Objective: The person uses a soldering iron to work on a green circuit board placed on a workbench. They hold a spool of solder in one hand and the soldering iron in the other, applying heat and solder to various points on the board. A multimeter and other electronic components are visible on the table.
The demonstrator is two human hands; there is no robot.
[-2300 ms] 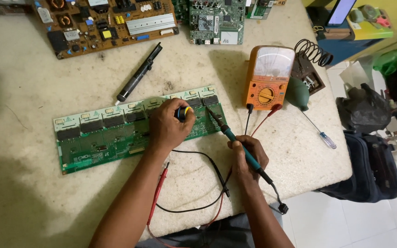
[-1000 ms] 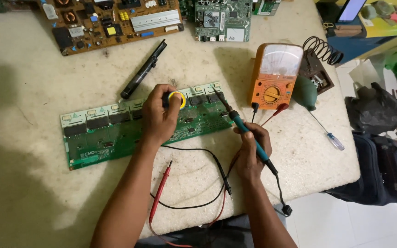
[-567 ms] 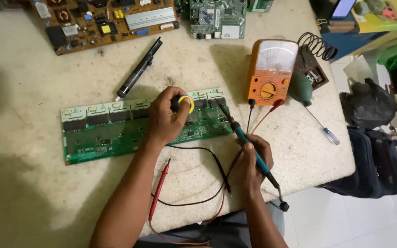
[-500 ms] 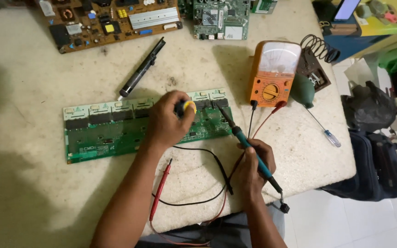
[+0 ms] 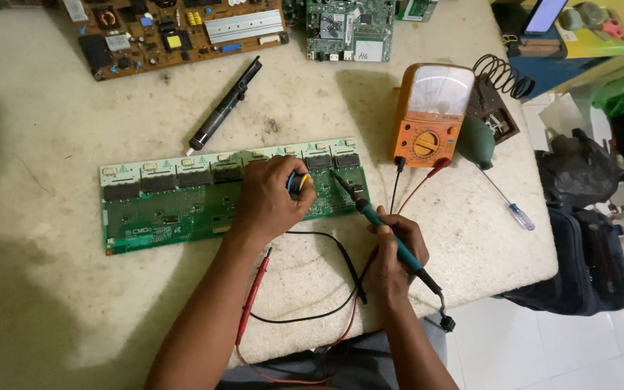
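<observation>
Your left hand (image 5: 269, 202) pinched what looked like a solder spool (image 5: 298, 182) over the board (image 5: 182, 202); right hand (image 5: 391, 249) gripped the iron (image 5: 377, 220), tip aimed at 10 o'clock to reach the joint.

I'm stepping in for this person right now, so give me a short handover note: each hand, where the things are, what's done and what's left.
Left hand: rests on the long green circuit board, fingers closed on a small yellow and blue part.
Right hand: grips the teal soldering iron, tip at the board's right end.
Orange meter stands beyond the board; its red probe lies loose near the table's front edge. Black desoldering pump lies above the board.
Done: iron and part brought to the board.
Left: whether the joint is made cannot be told.
</observation>
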